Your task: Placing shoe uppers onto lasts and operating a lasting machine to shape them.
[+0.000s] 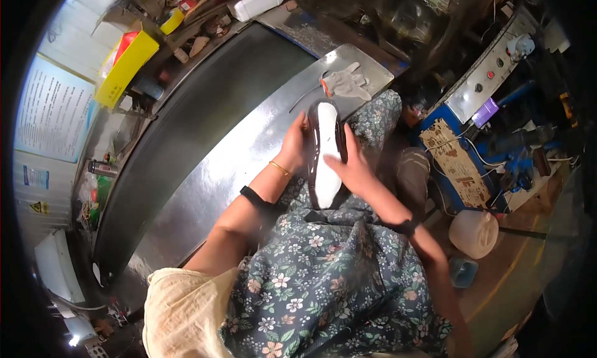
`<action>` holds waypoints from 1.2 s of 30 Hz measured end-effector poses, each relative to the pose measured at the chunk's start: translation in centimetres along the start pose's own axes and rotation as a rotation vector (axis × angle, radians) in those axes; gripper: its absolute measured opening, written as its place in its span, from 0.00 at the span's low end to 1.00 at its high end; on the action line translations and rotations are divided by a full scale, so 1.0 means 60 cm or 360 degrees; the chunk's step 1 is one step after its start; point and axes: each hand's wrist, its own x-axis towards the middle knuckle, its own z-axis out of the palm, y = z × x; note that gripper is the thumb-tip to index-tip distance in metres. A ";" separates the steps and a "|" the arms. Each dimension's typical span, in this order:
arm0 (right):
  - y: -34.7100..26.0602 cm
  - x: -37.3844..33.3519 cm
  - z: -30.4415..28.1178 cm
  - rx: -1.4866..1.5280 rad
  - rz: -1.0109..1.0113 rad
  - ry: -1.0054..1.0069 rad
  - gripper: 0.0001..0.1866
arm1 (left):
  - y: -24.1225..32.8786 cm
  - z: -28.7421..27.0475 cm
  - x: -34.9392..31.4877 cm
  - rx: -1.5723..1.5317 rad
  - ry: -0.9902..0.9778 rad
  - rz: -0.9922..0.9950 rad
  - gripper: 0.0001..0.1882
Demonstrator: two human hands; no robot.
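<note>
In the middle of the head view, a dark, glossy shoe (328, 162) is held lengthwise over my lap, its long white underside facing up. My left hand (295, 144) wraps the left side of the shoe. On the opposite side, my right hand (357, 165) grips the edge, with the thumb lying across the white underside. Beneath the shoe is the dark floral apron (329, 265) I wear. A pale work glove (346, 84) with an orange-red cuff edge lies on the metal tabletop beyond the shoe.
A shiny metal table (208, 162) runs beside a curved dark belt (168, 125) on my left. Behind the belt stands a yellow box (127, 66). To the right are a blue machine (451, 153) with a button panel, loose cables and a translucent plastic jug (474, 234) on the floor.
</note>
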 end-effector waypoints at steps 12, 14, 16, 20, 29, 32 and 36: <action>-0.012 -0.114 -0.231 0.1717 0.0589 0.0316 0.36 | -0.034 0.091 -0.083 0.0459 -0.0599 0.0350 0.19; -0.028 -0.163 -0.303 0.1399 0.0316 0.0536 0.38 | -0.047 0.066 -0.093 0.0874 -0.0682 0.0280 0.17; -0.041 -0.200 -0.406 0.0838 0.0150 0.0829 0.41 | -0.066 0.035 -0.096 0.1180 -0.0623 0.0237 0.14; -0.046 -0.214 -0.638 -0.0142 -0.0261 0.1371 0.36 | -0.108 -0.014 -0.082 0.1753 -0.0689 0.0574 0.09; 0.014 -0.205 -0.975 -0.1064 0.0172 0.1777 0.30 | -0.138 -0.017 -0.073 0.2142 -0.0541 0.1231 0.04; 0.018 -0.208 -0.990 -0.0932 0.0228 0.1670 0.31 | -0.136 -0.006 -0.078 0.2136 -0.0509 0.1197 0.05; 0.016 -0.211 -0.986 -0.0920 0.0203 0.1573 0.31 | -0.133 0.006 -0.083 0.2257 -0.0492 0.1260 0.05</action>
